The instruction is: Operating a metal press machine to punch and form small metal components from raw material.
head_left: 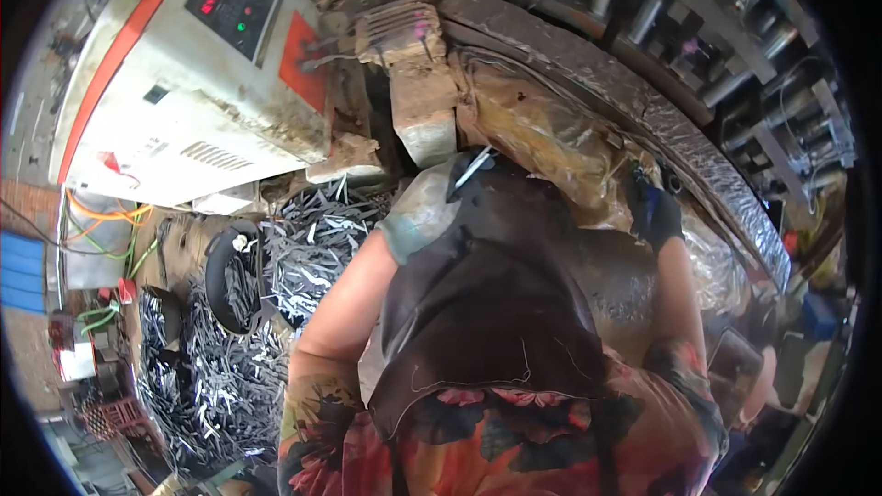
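Left hand [423, 207]: gloved, fingers closed on 1 pale strip [475, 165] at the far edge of the brown apron [487, 294]. Right hand [657, 211]: dark glove, fingers partly curled beside the yellowish plastic sheet [542, 124]; contents cannot be determined. Left: grey strips [225, 386], heaped. Beyond: white machine [184, 101], panel [234, 5] lit.

Forearms [342, 287] forward and apart, pale-gloved left hand [424, 208] near midline, dark-gloved right hand [660, 217] out to the side

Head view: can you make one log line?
left hand: gloved, holding pale strip | right hand: dark-gloved, grip unclear | metal strips: heaped left
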### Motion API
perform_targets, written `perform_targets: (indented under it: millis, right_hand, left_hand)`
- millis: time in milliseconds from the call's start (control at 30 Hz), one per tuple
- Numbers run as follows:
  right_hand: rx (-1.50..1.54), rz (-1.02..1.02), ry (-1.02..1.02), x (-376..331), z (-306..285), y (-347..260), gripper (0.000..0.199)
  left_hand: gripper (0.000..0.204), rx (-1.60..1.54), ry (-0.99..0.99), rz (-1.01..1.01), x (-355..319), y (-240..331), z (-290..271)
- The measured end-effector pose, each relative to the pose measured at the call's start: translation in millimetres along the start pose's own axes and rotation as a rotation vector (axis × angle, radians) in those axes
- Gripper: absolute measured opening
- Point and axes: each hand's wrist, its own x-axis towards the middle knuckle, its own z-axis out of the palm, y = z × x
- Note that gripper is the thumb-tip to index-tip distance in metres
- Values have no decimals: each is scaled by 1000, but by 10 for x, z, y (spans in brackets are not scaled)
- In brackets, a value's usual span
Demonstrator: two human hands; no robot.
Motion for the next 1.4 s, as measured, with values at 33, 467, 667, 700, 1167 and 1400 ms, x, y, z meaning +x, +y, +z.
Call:
perform_targets:
  millis: [33,467,667,700,1167,1400]
  right_hand:
    - [-47,77,-98,-15,-61,-45,33]
    - [797,359,-105,-326,-59,-1014,41]
    - [848,412,-37,-586,-142,-814,39]
    - [861,419,-58,-606,-53,-845,39]
    - [948,517,24,-907,-75,-671,34]
    - [897,585,274,-1087,-798,-190,32]
  left_hand:
    - [35,-3,-43,22,14,69,-32]
    - [21,311,-532,423,-21,2009,-77]
    - [16,272,-748,646,237,2606,339]
    - [16,258,-729,630,254,2522,340]
    - [23,203,-677,597,348,2173,742]
    - [28,111,-691,725,634,2554,1141]
